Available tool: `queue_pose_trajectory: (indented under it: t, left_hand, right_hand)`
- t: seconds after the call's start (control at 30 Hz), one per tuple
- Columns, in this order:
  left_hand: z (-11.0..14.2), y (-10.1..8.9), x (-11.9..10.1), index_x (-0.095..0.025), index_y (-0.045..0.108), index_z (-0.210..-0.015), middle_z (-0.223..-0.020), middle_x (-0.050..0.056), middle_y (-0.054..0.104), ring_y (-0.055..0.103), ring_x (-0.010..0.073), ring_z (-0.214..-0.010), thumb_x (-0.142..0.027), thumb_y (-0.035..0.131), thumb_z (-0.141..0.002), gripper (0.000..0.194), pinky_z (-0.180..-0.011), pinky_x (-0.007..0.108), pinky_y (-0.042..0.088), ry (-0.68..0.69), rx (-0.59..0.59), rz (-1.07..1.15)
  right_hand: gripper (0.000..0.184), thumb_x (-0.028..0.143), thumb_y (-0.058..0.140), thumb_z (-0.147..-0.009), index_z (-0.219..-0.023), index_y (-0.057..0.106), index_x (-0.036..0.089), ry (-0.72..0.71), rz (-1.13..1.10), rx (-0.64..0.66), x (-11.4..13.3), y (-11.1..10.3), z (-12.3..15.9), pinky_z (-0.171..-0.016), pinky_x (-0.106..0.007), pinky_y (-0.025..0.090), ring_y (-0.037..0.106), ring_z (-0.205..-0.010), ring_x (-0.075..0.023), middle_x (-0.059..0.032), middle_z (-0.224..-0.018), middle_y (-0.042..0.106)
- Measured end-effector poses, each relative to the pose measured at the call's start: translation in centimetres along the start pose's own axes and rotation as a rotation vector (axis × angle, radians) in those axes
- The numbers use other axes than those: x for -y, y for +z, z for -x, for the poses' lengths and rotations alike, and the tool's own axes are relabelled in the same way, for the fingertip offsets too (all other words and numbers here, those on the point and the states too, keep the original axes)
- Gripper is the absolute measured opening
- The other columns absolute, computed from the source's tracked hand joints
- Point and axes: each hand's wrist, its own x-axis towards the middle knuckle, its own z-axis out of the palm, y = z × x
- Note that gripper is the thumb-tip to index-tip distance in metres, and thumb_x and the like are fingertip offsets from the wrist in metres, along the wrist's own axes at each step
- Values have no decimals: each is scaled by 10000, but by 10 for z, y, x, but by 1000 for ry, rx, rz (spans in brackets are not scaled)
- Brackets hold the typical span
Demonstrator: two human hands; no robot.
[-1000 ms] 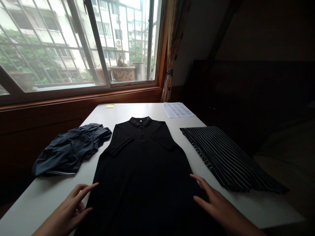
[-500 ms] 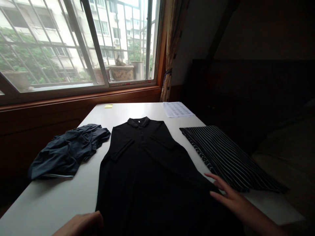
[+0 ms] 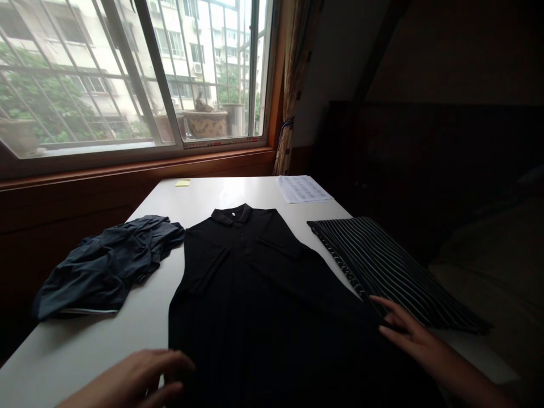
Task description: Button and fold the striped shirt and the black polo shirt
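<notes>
A black polo shirt (image 3: 255,306) lies front up, its collar toward the window and its short sleeves folded in over the chest. At its lower left edge is my left hand (image 3: 148,371), thumb and fingers apart, just over the cloth. My right hand (image 3: 408,328) has the shirt's right side edge between thumb and fingers, and the cloth stretches out toward it. The shirt's lower hem fades into shadow near the bottom of the view.
The white table (image 3: 148,317) also bears a crumpled dark blue-grey garment (image 3: 114,266) on the left and a folded black-and-white striped garment (image 3: 391,266) on the right. Printed paper sheets (image 3: 302,188) and a yellow sticky note (image 3: 182,183) lie at the far end, below a barred window (image 3: 127,79).
My left hand has let go of the shirt's left edge and its fingers have spread. My right hand has shifted slightly right, drawing the shirt's side edge outward.
</notes>
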Motion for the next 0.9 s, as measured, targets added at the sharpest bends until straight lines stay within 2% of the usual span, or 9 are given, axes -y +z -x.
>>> queue_pose_trajectory:
  t: [0.07, 0.13, 0.17, 0.23, 0.33, 0.47, 0.63, 0.77, 0.9]
  left_hand:
    - [-22, -23, 12, -330, 679, -1250, -1182, 40, 718, 699, 195, -997, -328, 493, -986, 323, -881, 269, 568, 38, -107, -113]
    - [-44, -38, 29, -294, 667, -1283, -1229, 77, 687, 667, 233, -1089, -171, 473, -955, 401, -947, 356, 557, 79, -282, -311]
    - [-53, -42, 39, -296, 671, -1280, -1265, 82, 667, 638, 251, -1147, -94, 487, -912, 458, -977, 392, 544, 104, -315, -403]
    - [-66, -46, 53, -324, 681, -1258, -1304, 67, 643, 595, 262, -1211, 2, 514, -843, 553, -1003, 416, 529, 167, -315, -536]
    - [-73, -47, 60, -347, 689, -1222, -1303, 44, 646, 574, 249, -1235, 68, 513, -832, 596, -1023, 412, 508, 289, -268, -627]
    - [-73, -48, 48, -288, 719, -1091, -1267, 36, 661, 549, 238, -1266, 33, 523, -890, 426, -1084, 419, 451, 402, -237, -621]
    - [-70, -43, 33, -246, 699, -986, -1111, 30, 695, 598, 215, -1174, 27, 526, -877, 340, -1126, 405, 390, 394, -169, -600]
    - [-60, -27, 16, -253, 691, -899, -1003, 18, 703, 619, 229, -1085, 2, 589, -820, 286, -1077, 404, 404, 336, -119, -551]
    - [-39, -2, -20, -261, 689, -853, -912, -5, 718, 655, 208, -939, 23, 574, -751, 323, -1044, 394, 429, 267, 36, -414]
  right_hand:
    - [790, 653, 612, -791, -1467, 460, 274, 21, -1, 46, -2, 3, 4, -1003, -410, 531, 544, -1326, -351, -133, -1236, 690]
    - [787, 622, 615, -820, -1507, 406, 299, 4, -34, 127, -5, 6, 11, -1045, -424, 509, 514, -1356, -339, -123, -1351, 648]
    - [789, 606, 623, -828, -1521, 384, 314, -18, -50, 165, -6, 7, 15, -1071, -422, 491, 497, -1371, -328, -110, -1417, 607]
    - [801, 595, 633, -828, -1532, 366, 322, -53, -54, 202, -7, 8, 22, -1113, -419, 454, 469, -1393, -316, -87, -1499, 534]
    - [775, 641, 590, -822, -1504, 424, 313, -23, 16, 121, -6, 7, 29, -1127, -449, 438, 463, -1387, -340, -75, -1507, 521]
    - [727, 675, 534, -821, -1453, 493, 318, -18, 61, 27, 5, -1, 30, -1128, -470, 432, 478, -1374, -349, -63, -1508, 521]
    - [683, 650, 534, -839, -1445, 501, 336, -81, 99, -41, 25, -23, 22, -1141, -490, 412, 477, -1377, -349, -52, -1489, 545]
    - [675, 661, 557, -813, -1431, 512, 394, -97, 165, -81, 39, -49, 8, -1124, -488, 435, 508, -1348, -366, -30, -1447, 591]
    - [671, 675, 537, -823, -1428, 504, 386, -102, 191, -64, 50, -74, -9, -1112, -473, 437, 508, -1354, -358, -69, -1413, 617]
